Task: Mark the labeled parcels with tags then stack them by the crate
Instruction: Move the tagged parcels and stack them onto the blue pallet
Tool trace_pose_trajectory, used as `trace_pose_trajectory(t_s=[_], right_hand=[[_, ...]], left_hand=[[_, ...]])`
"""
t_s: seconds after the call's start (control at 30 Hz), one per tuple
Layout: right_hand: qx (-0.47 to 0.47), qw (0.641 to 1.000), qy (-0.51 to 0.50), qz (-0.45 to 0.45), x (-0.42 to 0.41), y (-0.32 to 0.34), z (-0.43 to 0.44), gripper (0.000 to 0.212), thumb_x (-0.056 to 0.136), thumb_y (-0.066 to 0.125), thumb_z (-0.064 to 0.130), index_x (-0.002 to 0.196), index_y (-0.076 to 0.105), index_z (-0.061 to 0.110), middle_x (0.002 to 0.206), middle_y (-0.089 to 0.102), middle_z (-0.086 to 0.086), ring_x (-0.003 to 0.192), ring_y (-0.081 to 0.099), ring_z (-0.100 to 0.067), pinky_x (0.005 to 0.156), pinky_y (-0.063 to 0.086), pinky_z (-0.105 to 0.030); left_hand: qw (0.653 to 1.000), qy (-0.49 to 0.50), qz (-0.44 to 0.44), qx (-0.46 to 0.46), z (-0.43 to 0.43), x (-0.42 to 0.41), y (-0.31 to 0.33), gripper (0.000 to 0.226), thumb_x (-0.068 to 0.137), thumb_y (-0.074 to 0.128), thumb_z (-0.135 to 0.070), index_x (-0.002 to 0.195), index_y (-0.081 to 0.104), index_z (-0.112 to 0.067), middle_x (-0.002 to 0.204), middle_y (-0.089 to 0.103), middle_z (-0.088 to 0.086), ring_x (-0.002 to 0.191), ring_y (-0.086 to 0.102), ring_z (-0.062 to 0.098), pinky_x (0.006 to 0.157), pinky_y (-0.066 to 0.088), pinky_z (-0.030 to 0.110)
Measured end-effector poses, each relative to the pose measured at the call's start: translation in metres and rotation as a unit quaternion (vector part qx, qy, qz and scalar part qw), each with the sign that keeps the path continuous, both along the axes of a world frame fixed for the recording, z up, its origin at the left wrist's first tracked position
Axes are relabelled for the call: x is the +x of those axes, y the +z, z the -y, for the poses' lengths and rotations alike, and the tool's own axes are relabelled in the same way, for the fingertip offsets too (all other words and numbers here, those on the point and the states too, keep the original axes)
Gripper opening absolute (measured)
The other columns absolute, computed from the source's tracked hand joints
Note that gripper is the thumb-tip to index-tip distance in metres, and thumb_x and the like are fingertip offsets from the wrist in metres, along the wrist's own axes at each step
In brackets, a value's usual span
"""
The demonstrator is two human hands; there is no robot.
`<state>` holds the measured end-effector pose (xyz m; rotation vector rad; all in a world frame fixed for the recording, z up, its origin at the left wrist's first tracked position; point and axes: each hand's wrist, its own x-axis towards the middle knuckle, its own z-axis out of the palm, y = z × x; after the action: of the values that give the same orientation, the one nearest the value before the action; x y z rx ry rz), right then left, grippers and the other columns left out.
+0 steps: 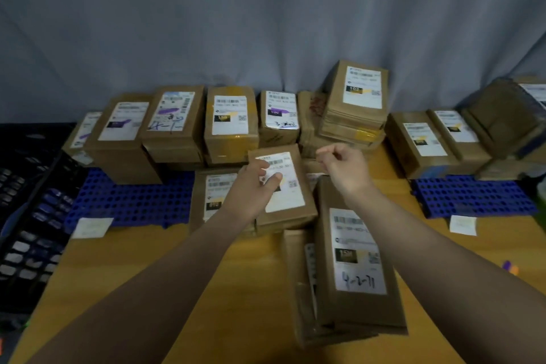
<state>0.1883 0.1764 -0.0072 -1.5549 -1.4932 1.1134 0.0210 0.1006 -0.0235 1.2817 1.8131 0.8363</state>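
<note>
left hand point(254, 183) lies on the label of the centre parcel point(280, 186), fingers and thumb bent toward each other; pinching a small tag or just pressing it down, cannot tell. right hand point(342, 168) hovers just right of that parcel, curled narrow, thumb against forefinger, nothing visible in it. the centre parcel sits tilted on top of other boxes in the middle of the frame, not flat on the desk point(147, 289). risks: the perch is uneven, so a hard press on the label could tip or slide the parcel off; a tag set down under motion blur may land crooked or over the barcode. the near parcel point(357, 251), lower centre-right, already carries handwritten figures and rests askew on another box, so an elbow could knock it. the back row of parcels point(230, 118) mixes marked and unmarked labels, easy to skip one. hard to make out: label text is blurred throughout; the black crate point(29, 216) at left is cut by the frame edge and dark; a purple-and-orange object point(509, 267) at right edge may be a marker; two white slips point(91, 227) lie by the blue perforated mats point(127, 201), writing unreadable.
</note>
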Motion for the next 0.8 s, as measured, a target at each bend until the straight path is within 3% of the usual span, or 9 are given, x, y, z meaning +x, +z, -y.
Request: trace_pose_trajectory(t_s=[0.1, 0.2, 0.27, 0.37, 0.47, 0.53, 0.63, 0.8], right_hand=[[0.054, 0.997, 0.023, 0.042, 0.039, -0.004, 0.002, 0.016, 0.092, 0.056, 0.01, 0.083, 0.064, 0.021, 0.084, 0.064, 0.006, 0.084, 0.06, -0.013, 0.074, 0.045, -0.017], [0.075, 0.993, 0.024, 0.092, 0.078, -0.011, 0.003, 0.011, 0.09, 0.059, 0.012, 0.1, 0.062, 0.017, 0.096, 0.061, 0.003, 0.096, 0.059, -0.016, 0.078, 0.044, -0.022], [0.023, 0.991, 0.038, 0.125, 0.099, -0.014, 0.004, 0.028, 0.09, 0.062, 0.02, 0.117, 0.056, 0.016, 0.108, 0.06, -0.001, 0.1, 0.057, -0.019, 0.082, 0.046, -0.029], [-0.15, 0.98, 0.094, 0.092, 0.117, -0.015, 0.012, 0.056, 0.09, 0.062, 0.039, 0.136, 0.04, 0.015, 0.125, 0.053, -0.004, 0.109, 0.054, -0.023, 0.084, 0.043, -0.033], [-0.299, 0.94, 0.159, 0.046, 0.13, -0.025, 0.021, 0.053, 0.086, 0.056, 0.057, 0.121, 0.055, 0.017, 0.113, 0.062, -0.003, 0.098, 0.057, -0.023, 0.086, 0.044, -0.037], [-0.343, 0.918, 0.199, 0.024, 0.136, -0.036, 0.03, 0.049, 0.087, 0.053, 0.058, 0.11, 0.06, 0.016, 0.098, 0.065, -0.006, 0.085, 0.059, -0.022, 0.08, 0.049, -0.038], [-0.339, 0.919, 0.197, -0.03, 0.142, -0.051, 0.038, 0.051, 0.085, 0.058, 0.056, 0.118, 0.053, 0.018, 0.089, 0.064, -0.003, 0.075, 0.059, -0.018, 0.054, 0.047, -0.025], [-0.285, 0.939, 0.175, -0.084, 0.161, -0.052, 0.023, 0.06, 0.078, 0.061, 0.064, 0.124, 0.052, 0.026, 0.106, 0.068, 0.0, 0.099, 0.061, -0.019, 0.074, 0.044, -0.032]], left_hand=[[1.0, 0.003, 0.02, -0.008, 0.005, 0.04, 0.004, 0.04, 0.096, 0.051, -0.04, 0.131, 0.046, -0.021, 0.124, 0.052, -0.001, 0.107, 0.052, 0.013, 0.082, 0.042, 0.026], [1.0, 0.007, 0.017, -0.024, 0.014, 0.078, 0.004, 0.025, 0.096, 0.052, -0.039, 0.113, 0.051, -0.022, 0.106, 0.058, -0.006, 0.089, 0.055, 0.004, 0.076, 0.046, 0.026], [0.999, 0.008, -0.01, -0.032, 0.022, 0.099, 0.002, 0.017, 0.096, 0.051, -0.038, 0.104, 0.05, -0.022, 0.09, 0.056, -0.013, 0.079, 0.052, -0.001, 0.067, 0.045, 0.021], [0.997, 0.021, -0.067, -0.032, 0.027, 0.121, 0.003, 0.016, 0.096, 0.053, -0.036, 0.097, 0.051, -0.02, 0.081, 0.056, -0.01, 0.072, 0.051, 0.0, 0.056, 0.036, 0.018], [0.992, 0.053, -0.091, -0.068, 0.035, 0.133, -0.001, 0.017, 0.095, 0.054, -0.036, 0.1, 0.05, -0.02, 0.08, 0.054, -0.013, 0.07, 0.05, -0.002, 0.052, 0.034, 0.015], [0.989, 0.078, -0.086, -0.088, 0.041, 0.14, -0.008, 0.029, 0.094, 0.054, -0.04, 0.111, 0.051, -0.017, 0.085, 0.055, -0.014, 0.072, 0.051, -0.002, 0.053, 0.036, 0.016], [0.985, 0.105, -0.097, -0.096, 0.047, 0.152, -0.011, 0.044, 0.093, 0.053, -0.044, 0.125, 0.05, -0.015, 0.096, 0.058, -0.01, 0.076, 0.054, 0.002, 0.053, 0.039, 0.016], [0.994, 0.101, -0.031, -0.039, 0.042, 0.169, 0.001, 0.036, 0.092, 0.058, -0.039, 0.12, 0.052, -0.019, 0.098, 0.065, -0.01, 0.085, 0.063, 0.005, 0.073, 0.057, 0.029]])
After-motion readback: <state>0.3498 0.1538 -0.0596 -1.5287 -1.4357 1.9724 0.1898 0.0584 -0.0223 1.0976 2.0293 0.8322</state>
